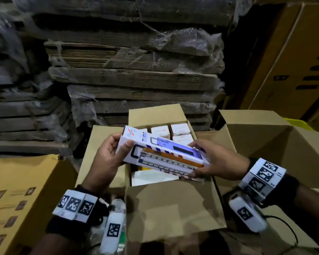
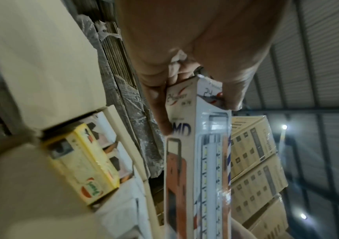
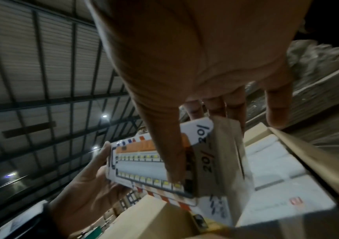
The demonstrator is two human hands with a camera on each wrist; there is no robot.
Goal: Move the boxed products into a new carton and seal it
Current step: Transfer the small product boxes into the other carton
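Note:
A long white product box printed with an orange LED lamp hangs tilted above an open brown carton. My left hand grips its left end, thumb on top. My right hand grips the right end, thumb above and fingers below. In the left wrist view the box runs away from my left hand. In the right wrist view my right hand pinches the box. Several small white boxes fill the carton's far side. Whether a second box lies under the held one I cannot tell.
A second open carton stands at the right. At the left sits a closed yellowish carton. Plastic-wrapped stacks of flat cardboard rise behind. A yellow product box lies in the carton below.

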